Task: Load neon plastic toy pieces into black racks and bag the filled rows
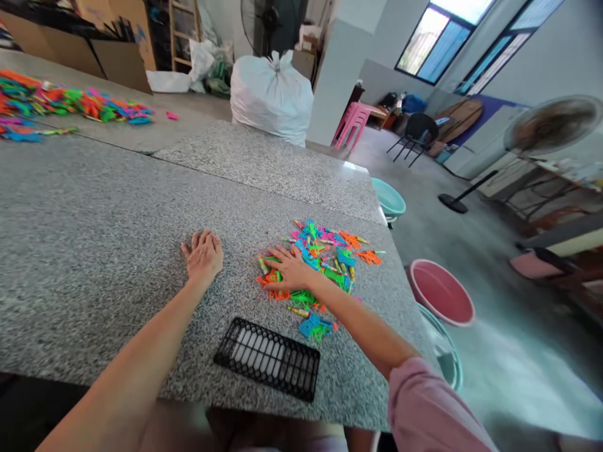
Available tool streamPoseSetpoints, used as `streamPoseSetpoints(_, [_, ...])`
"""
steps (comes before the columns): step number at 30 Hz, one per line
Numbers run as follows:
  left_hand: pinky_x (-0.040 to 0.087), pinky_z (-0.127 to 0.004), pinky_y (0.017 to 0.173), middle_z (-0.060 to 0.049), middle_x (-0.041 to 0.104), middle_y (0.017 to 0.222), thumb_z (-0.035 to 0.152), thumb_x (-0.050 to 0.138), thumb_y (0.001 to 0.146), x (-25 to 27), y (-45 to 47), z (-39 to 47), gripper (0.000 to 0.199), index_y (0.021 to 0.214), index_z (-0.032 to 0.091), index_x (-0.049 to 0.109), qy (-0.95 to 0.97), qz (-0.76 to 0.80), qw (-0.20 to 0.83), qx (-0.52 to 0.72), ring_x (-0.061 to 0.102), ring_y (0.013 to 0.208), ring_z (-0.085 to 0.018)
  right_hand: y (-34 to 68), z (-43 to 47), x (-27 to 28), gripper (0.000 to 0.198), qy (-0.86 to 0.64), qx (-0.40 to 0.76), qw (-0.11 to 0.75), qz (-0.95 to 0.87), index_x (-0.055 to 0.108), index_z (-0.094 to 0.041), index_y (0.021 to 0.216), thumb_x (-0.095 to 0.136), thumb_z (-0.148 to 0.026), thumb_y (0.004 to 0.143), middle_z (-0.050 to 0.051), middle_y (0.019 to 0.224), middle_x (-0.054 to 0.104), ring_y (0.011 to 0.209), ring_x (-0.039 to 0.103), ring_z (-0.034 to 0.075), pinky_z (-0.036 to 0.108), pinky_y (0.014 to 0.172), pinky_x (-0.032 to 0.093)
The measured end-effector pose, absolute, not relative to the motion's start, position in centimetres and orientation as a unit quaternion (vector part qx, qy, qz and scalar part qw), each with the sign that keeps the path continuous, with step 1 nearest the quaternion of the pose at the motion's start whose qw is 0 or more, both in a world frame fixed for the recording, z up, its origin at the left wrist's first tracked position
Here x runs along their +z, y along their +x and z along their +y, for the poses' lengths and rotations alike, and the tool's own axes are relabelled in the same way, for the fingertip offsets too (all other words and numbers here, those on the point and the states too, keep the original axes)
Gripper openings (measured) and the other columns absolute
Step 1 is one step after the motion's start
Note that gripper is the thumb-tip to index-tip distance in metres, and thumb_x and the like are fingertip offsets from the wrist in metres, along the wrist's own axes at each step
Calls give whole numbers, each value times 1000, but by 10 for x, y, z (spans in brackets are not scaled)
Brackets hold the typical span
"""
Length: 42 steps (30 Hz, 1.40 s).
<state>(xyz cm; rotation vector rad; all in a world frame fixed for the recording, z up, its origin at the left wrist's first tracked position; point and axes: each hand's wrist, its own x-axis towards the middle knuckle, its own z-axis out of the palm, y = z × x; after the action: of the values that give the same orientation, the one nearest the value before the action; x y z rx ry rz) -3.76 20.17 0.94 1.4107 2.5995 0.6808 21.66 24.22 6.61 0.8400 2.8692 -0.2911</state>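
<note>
My left hand [203, 254] rests palm down on the speckled grey stone table [117, 251], its fingers bent a little and apart, with nothing in it. To the right, my right hand [289, 270] lies with fingers spread over the near left part of a pile of small bright plastic pieces [330, 251]. Orange, green, blue and pink pieces lie there, mixed with thin printed tubes. What is under the palm is hidden. Nearer to me, between the arms, sits a black mesh basket [268, 358] with a row of white strips inside.
A larger heap of coloured pieces [75, 103] lies at the far left. Behind the table stands a tied white sack [272, 97]. Beyond the right edge are a red basin [441, 292], a turquoise basin [389, 198] and a standing fan [551, 125].
</note>
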Motion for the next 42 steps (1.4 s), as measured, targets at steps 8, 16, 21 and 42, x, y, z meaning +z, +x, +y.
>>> streamPoseSetpoints(8, [13, -70, 118, -20, 42, 156, 30, 24, 104, 29, -37, 200, 52, 139, 9, 56, 488, 841, 89, 217, 27, 150, -39, 292, 141, 80, 54, 413, -21, -109, 904, 45, -24, 151, 56, -36, 99, 11, 162, 34, 152, 25, 28, 55, 123, 18])
streamPoseSetpoints(16, [26, -54, 121, -18, 35, 161, 44, 27, 104, 56, -1, 122, 59, 148, 9, 43, 607, 761, 134, 189, 25, 152, -34, 341, 99, 24, 51, 461, -42, -120, 878, 44, -27, 150, 49, -43, 102, 9, 152, 50, 146, 34, 31, 65, 118, 16])
streamPoseSetpoints(21, [27, -49, 123, -3, 42, 159, 50, 43, 101, 24, 68, -2, 58, 155, 30, 34, 857, 492, 79, 130, 36, 148, -24, 335, 125, 40, 14, 521, -112, -227, 815, 73, -21, 101, 62, -27, 94, 10, 97, 75, 112, 60, 28, 50, 105, 40])
streamPoseSetpoints(42, [36, -49, 116, -18, 53, 148, 45, 42, 101, -1, 142, -22, 58, 149, 12, 45, 824, 512, -104, 220, 48, 139, -31, 390, 116, 71, 19, 300, 26, 23, 953, 69, -19, 96, 53, -9, 95, 8, 106, 69, 96, 61, 20, 31, 82, 50])
